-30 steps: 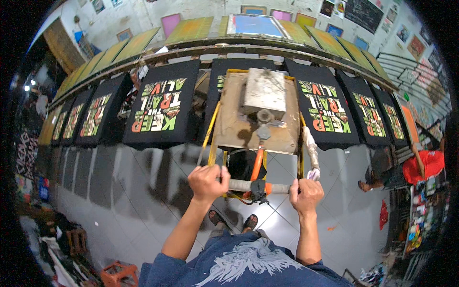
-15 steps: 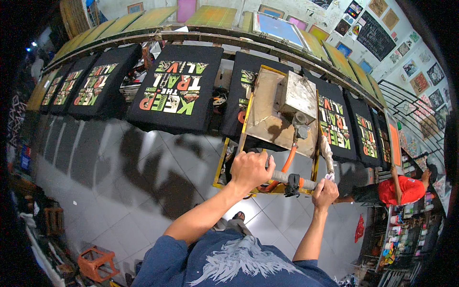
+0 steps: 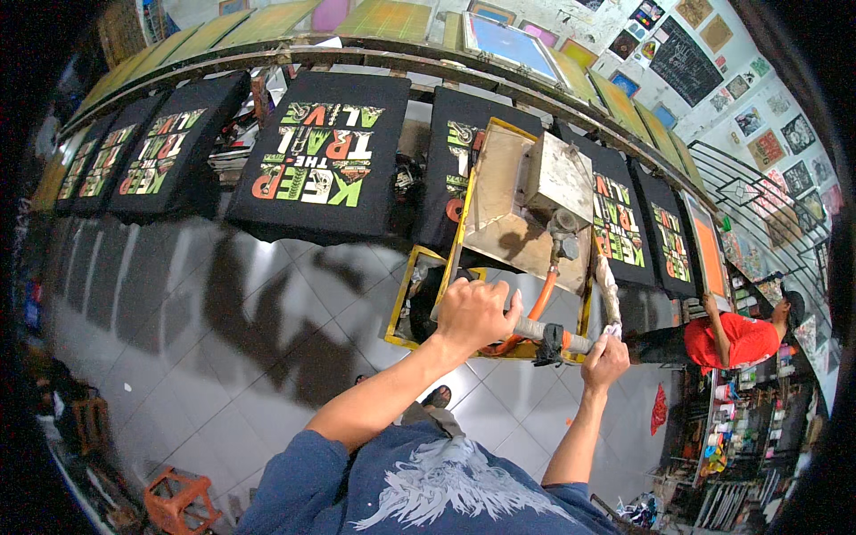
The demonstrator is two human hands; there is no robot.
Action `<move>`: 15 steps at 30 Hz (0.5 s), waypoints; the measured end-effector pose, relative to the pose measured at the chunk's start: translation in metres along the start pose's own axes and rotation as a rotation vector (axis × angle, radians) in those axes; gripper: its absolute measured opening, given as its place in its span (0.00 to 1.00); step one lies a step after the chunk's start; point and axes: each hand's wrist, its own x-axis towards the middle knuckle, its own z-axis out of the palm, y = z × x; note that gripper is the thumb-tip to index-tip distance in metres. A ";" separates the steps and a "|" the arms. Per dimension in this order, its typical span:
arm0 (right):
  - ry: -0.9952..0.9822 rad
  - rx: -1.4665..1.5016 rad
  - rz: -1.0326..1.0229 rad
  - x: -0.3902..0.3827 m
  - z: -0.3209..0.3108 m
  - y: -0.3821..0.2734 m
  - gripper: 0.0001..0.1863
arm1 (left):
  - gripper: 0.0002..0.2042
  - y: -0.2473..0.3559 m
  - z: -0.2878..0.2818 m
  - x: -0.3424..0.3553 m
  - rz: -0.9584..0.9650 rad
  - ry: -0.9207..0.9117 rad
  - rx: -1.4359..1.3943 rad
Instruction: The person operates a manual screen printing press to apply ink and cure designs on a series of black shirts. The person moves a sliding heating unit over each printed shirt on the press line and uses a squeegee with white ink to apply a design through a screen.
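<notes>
Both my hands are closed round the grey wrapped handle bar point(image 3: 576, 344) of what looks like a flash dryer, a metal hood point(image 3: 493, 209) in a yellow frame. My left hand point(image 3: 478, 314) grips the bar's left end. At the right end, my right hand point(image 3: 605, 360) is closed beside a whitish wrapped tube point(image 3: 607, 290). A metal box point(image 3: 559, 183) sits on the hood, and an orange hose point(image 3: 543, 296) runs from its fitting down toward the bar. Beneath the hood lies a black printed T-shirt point(image 3: 443, 125), partly hidden by it.
More black shirts with colourful lettering, such as one shirt point(image 3: 254, 201) left of the dryer, lie along the long bench. Framed screens point(image 3: 508, 45) lean behind them. On the right, a person in red point(image 3: 744, 340) holds an orange screen point(image 3: 706, 245). An orange stool point(image 3: 181, 502) stands lower left.
The shirts and bench have shifted left and slightly up in view. My hands keep their grip on the bar, and the yellow lower frame shows more at its left.
</notes>
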 end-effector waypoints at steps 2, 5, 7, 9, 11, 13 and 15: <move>0.024 -0.031 0.029 -0.003 0.006 0.005 0.20 | 0.17 -0.002 0.002 0.002 0.016 0.019 0.011; -0.016 0.002 0.011 0.011 -0.001 -0.018 0.20 | 0.17 -0.007 -0.002 0.005 0.000 0.017 -0.002; -0.002 -0.049 0.037 0.005 0.007 -0.010 0.20 | 0.18 -0.007 -0.008 0.005 -0.053 -0.087 0.025; 0.014 -0.069 0.028 0.008 0.010 -0.015 0.20 | 0.19 -0.006 -0.016 0.008 -0.117 -0.162 0.040; 0.053 -0.060 -0.036 0.007 0.003 -0.020 0.19 | 0.22 -0.002 -0.026 0.005 -0.186 -0.236 0.063; 0.090 -0.037 -0.032 0.001 0.003 -0.022 0.19 | 0.22 0.001 -0.032 -0.003 -0.183 -0.248 0.137; 0.085 0.036 -0.055 0.002 -0.011 -0.031 0.19 | 0.23 0.013 -0.040 -0.017 -0.195 -0.232 0.125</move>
